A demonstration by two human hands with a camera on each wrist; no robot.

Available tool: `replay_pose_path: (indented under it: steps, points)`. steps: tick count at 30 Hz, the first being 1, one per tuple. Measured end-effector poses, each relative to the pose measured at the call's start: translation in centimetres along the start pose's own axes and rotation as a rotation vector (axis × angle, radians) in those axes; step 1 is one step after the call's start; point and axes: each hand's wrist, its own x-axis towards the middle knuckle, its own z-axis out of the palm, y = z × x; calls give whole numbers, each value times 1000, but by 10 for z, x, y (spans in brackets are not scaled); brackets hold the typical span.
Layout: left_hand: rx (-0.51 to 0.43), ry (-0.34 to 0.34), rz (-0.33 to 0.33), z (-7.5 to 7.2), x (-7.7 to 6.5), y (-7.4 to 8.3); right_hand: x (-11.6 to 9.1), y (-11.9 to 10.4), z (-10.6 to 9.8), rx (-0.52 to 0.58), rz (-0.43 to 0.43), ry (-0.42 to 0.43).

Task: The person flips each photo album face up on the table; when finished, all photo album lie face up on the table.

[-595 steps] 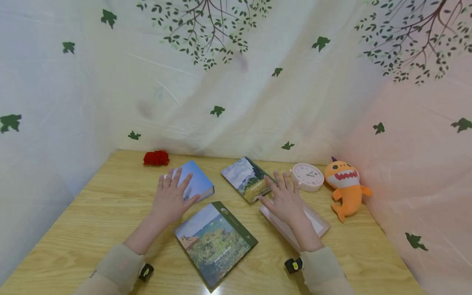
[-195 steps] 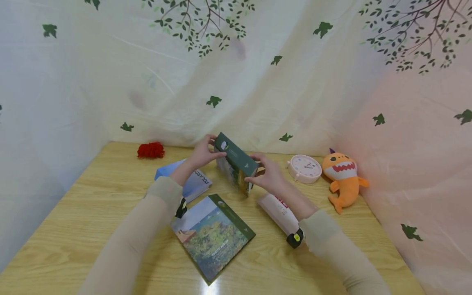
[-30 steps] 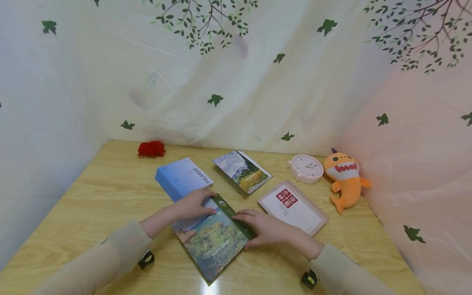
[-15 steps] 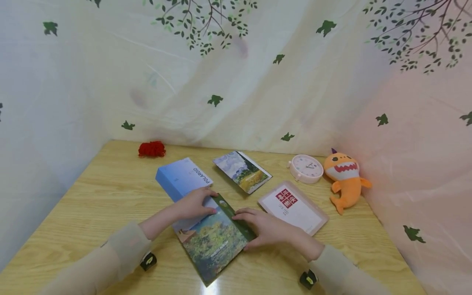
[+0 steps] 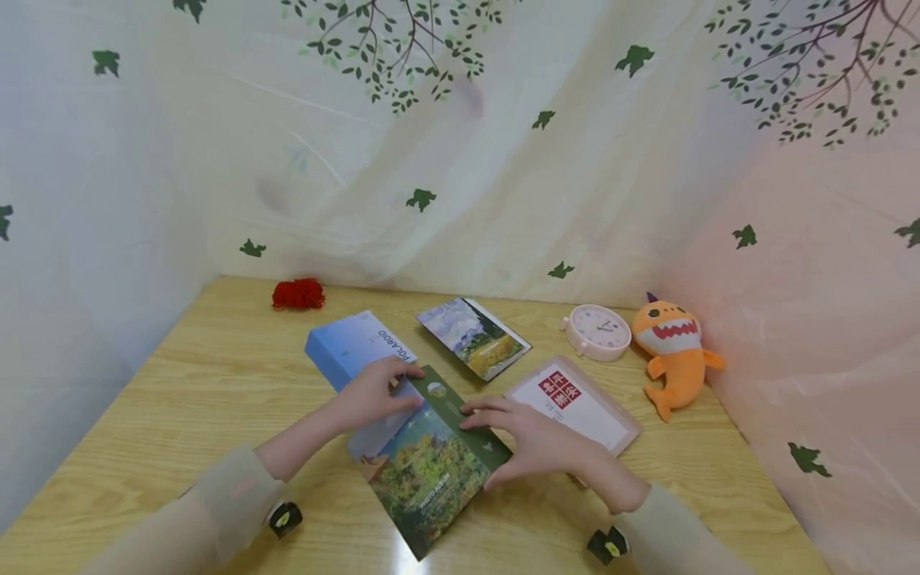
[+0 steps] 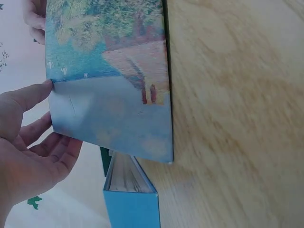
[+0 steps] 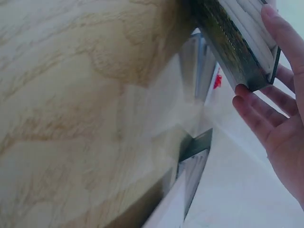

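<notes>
Both hands grip a photo album (image 5: 431, 471) with a garden painting and a green spine strip on its cover. Its far edge is raised off the table while the near corner stays low. At the album's upper left corner my left hand (image 5: 370, 397) pinches the edge, thumb in front and fingers behind. My right hand (image 5: 535, 439) holds the right end of the green strip. In the right wrist view, page edges of the album (image 7: 237, 47) show between the thumb and fingers. Beyond the left hand lies a blue album (image 5: 352, 339) lettered POLAROID.
A landscape-painted album (image 5: 474, 337) lies at the back middle. Right of it, a pale pink book (image 5: 575, 403) bears red characters. A pink clock (image 5: 598, 331), an orange shark plush (image 5: 676, 359) and red yarn (image 5: 298, 294) sit along the back. Printed cloth walls enclose the wooden table (image 5: 180, 399).
The garden album's far edge has risen from the table and shifted slightly right. Earlier, both hands handled the landscape album upright. The blue album and pale book now show different faces.
</notes>
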Motion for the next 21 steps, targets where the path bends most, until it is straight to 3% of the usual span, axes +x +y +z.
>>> replay_pose_path:
  steps: [5,16,21]
  points:
    - [-38,74,6,-6,-2,6,-3,-3,-5,28,-21,43]
    - [-13,196,37,-15,-6,23,-7,-17,-25,25,-143,150]
    - [26,270,102,-14,-8,26,-8,-22,-31,28,-214,176]
